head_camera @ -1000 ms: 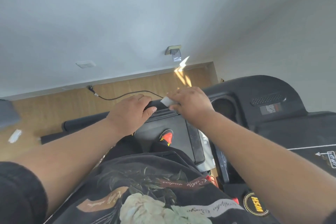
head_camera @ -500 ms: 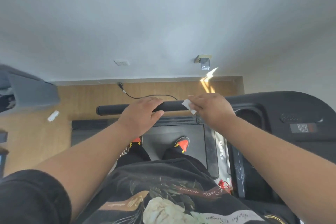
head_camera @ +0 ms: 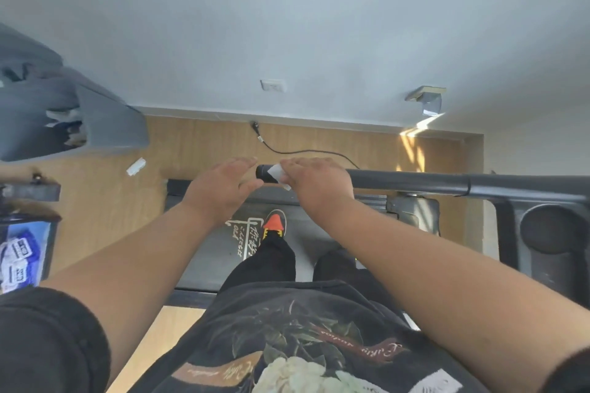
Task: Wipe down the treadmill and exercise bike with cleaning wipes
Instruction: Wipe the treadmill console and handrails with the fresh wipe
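I stand on the black treadmill belt (head_camera: 220, 252). Its black handrail (head_camera: 408, 181) runs from the console on the right to a free end at centre. My right hand (head_camera: 316, 185) grips a white cleaning wipe (head_camera: 277, 173) wrapped against the rail just short of that end. My left hand (head_camera: 220, 191) hovers beside the rail's tip with straight fingers, holding nothing; its fingertips nearly reach the tip and the wipe.
A round cup holder (head_camera: 552, 230) sits in the console at right. A black power cord (head_camera: 303, 151) lies on the wooden floor by the wall. A white scrap (head_camera: 136, 166) lies on the floor. A blue wipes pack (head_camera: 19, 255) and grey furniture (head_camera: 105, 128) are at left.
My right hand slid the wipe along the handrail to its free end. My left hand came off the rail and opened. The view swung left.
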